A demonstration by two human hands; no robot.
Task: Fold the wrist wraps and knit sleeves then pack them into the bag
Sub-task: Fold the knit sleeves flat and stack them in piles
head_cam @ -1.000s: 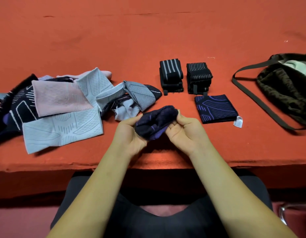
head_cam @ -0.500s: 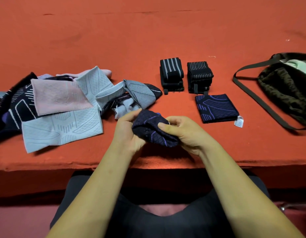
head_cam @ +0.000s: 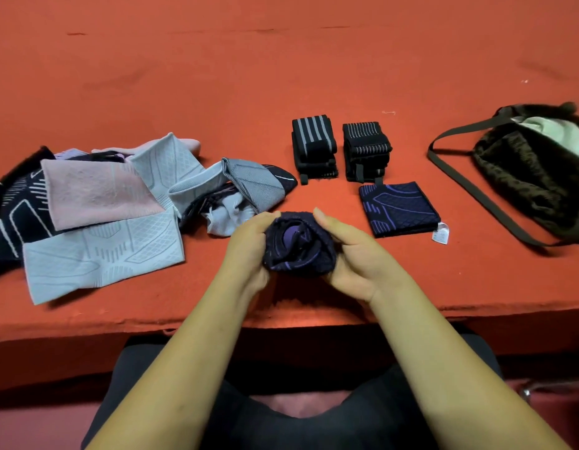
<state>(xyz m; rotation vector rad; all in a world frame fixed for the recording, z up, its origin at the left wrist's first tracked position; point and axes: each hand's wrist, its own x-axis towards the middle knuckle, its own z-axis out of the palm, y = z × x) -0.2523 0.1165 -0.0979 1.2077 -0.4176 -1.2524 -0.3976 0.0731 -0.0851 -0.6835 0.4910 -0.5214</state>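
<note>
Our left hand (head_cam: 249,251) and right hand (head_cam: 356,254) clutch a bunched navy knit sleeve (head_cam: 298,245), near centre. Two wrist-wrap stacks (head_cam: 314,147) and one folded sleeve (head_cam: 398,207) look done; the left-side pile (head_cam: 100,216) and right-side bag (head_cam: 528,177) await.

The brown bag (head_cam: 525,177) runs off the right edge, and the black patterned sleeve (head_cam: 19,203) runs off the left, partly buried under the pink sleeve (head_cam: 96,193). Print on the white tag (head_cam: 441,232) is too small to read. The bunched navy sleeve (head_cam: 299,245) covers the fingers of the left grip (head_cam: 249,245).
</note>
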